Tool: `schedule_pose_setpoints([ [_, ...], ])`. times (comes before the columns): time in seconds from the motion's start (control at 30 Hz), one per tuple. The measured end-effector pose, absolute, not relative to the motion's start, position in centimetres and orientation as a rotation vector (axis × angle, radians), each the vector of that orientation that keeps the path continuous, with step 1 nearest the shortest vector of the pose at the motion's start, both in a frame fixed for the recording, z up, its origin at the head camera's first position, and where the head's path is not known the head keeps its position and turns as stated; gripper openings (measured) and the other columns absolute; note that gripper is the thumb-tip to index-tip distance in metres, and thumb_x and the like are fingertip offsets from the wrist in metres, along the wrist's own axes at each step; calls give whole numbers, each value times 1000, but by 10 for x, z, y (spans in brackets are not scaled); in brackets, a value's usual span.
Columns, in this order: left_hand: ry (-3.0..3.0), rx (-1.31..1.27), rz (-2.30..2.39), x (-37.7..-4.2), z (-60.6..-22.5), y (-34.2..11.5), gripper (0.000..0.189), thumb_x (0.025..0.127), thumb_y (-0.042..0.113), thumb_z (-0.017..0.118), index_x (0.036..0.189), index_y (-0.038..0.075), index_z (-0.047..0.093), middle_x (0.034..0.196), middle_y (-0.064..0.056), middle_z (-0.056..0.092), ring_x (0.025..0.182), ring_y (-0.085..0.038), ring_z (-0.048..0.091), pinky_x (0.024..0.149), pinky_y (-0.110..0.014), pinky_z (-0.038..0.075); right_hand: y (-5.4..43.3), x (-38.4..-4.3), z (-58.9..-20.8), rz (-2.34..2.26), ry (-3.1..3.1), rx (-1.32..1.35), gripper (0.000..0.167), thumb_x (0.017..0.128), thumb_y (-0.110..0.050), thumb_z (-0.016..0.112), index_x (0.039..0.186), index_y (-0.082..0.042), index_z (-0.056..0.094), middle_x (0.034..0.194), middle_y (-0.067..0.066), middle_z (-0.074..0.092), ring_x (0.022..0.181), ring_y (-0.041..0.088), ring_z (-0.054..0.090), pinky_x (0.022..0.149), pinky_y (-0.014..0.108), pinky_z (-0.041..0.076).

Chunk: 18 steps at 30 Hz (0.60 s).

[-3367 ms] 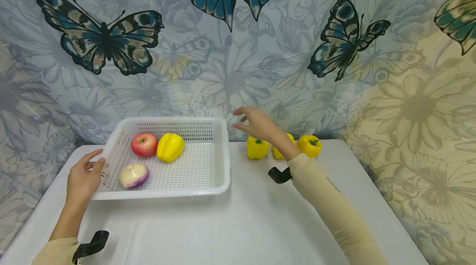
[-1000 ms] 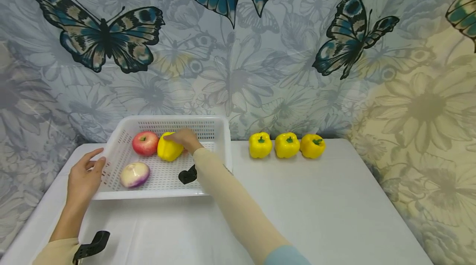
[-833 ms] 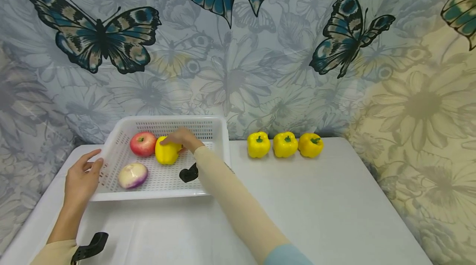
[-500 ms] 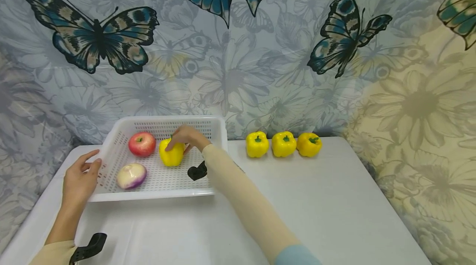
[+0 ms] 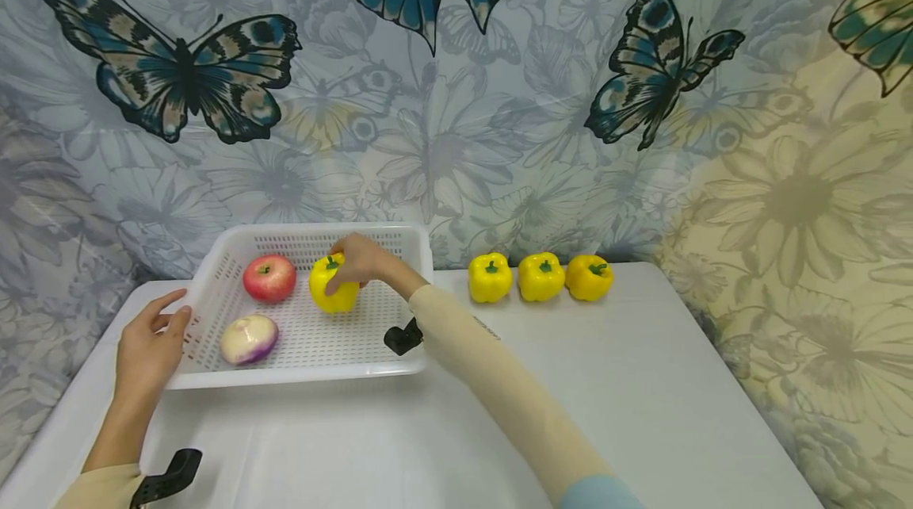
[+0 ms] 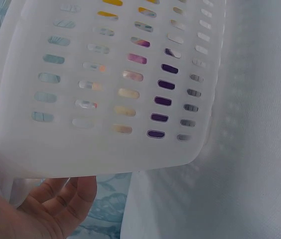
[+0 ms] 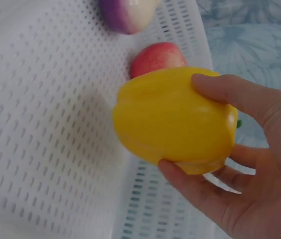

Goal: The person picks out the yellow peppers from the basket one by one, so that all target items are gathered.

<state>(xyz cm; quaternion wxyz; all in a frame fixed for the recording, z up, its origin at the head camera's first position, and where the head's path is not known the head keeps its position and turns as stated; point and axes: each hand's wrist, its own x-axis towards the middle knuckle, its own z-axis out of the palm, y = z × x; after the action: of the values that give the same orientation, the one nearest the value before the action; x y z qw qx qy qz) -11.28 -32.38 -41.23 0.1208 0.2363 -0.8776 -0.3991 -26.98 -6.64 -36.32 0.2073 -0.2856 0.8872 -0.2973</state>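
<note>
In the head view my right hand (image 5: 367, 259) pinches a yellow bell pepper (image 5: 334, 293) over the white perforated basket (image 5: 299, 375). The right wrist view has the pepper (image 7: 168, 117) between thumb and fingers, its green stem toward the palm and its base away from it, above the basket floor. At the basket's left end my left hand (image 5: 151, 342) grips the rim; in the left wrist view its curled fingers (image 6: 75, 196) show beside the basket wall (image 6: 95, 154). Inside the basket lie a red apple (image 5: 269, 278) and a white-and-purple turnip (image 5: 249, 338).
Three more yellow bell peppers stand in a row right of the basket: a left one (image 5: 490, 277), a middle one (image 5: 540, 277) and a right one (image 5: 589, 278). A white-covered table (image 5: 499, 398) bears everything, with a butterfly-print backdrop (image 5: 442, 136) behind it.
My right hand has come from near the row of peppers into the basket, taken hold of the pepper there, turned it stem-up and shifted it rightward from the apple. The left hand stays at the rim.
</note>
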Motion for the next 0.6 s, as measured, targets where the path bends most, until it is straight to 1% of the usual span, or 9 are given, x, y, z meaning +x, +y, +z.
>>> schedule_pose_setpoints([
  [0.1, -2567, 686, -1165, -112, -411, -323, 50, 104, 29, 41, 149, 7, 41, 119, -30, 60, 62, 3, 50, 54, -24, 41, -62, -267, -360, -774, 2541, -911, 66, 75, -25, 86, 131, -1, 60, 124, 10, 61, 90, 14, 58, 76, 20, 51],
  [0.17, -2566, 695, -1156, -113, -411, -324, 50, 104, 29, 42, 148, 8, 41, 119, -30, 60, 61, 3, 49, 54, -24, 41, -60, -263, -357, -714, 2582, -964, 66, 74, -28, 86, 130, -2, 61, 123, 9, 60, 95, 14, 57, 80, 18, 46],
  [0.2, -2565, 698, -1153, -113, -411, -324, 50, 104, 29, 42, 148, 7, 41, 119, -30, 60, 61, 3, 49, 54, -24, 40, -59, -262, -355, -681, 2600, -985, 66, 74, -29, 86, 130, -3, 61, 123, 8, 59, 96, 13, 55, 82, 18, 45],
  [0.27, -2563, 701, -1146, -113, -411, -324, 49, 104, 29, 42, 148, 7, 42, 118, -29, 60, 61, 4, 48, 54, -24, 40, -57, -259, -353, -632, 2619, -1009, 67, 75, -30, 86, 131, -5, 61, 122, 8, 57, 95, 13, 54, 81, 19, 45],
  [0.43, -2561, 708, -1158, -113, -410, -324, 50, 104, 29, 42, 149, 7, 41, 119, -30, 60, 61, 4, 48, 54, -23, 40, -51, -254, -351, -586, 2632, -1043, 67, 76, -29, 85, 133, -5, 59, 124, 8, 55, 97, 14, 55, 83, 21, 46],
  [0.6, -2559, 697, -1171, -113, -410, -323, 50, 104, 29, 42, 149, 7, 40, 118, -30, 59, 61, 4, 49, 54, -23, 40, -43, -253, -348, -552, 2643, -1073, 67, 77, -30, 85, 135, -8, 58, 129, 5, 59, 106, 14, 56, 89, 23, 45],
])
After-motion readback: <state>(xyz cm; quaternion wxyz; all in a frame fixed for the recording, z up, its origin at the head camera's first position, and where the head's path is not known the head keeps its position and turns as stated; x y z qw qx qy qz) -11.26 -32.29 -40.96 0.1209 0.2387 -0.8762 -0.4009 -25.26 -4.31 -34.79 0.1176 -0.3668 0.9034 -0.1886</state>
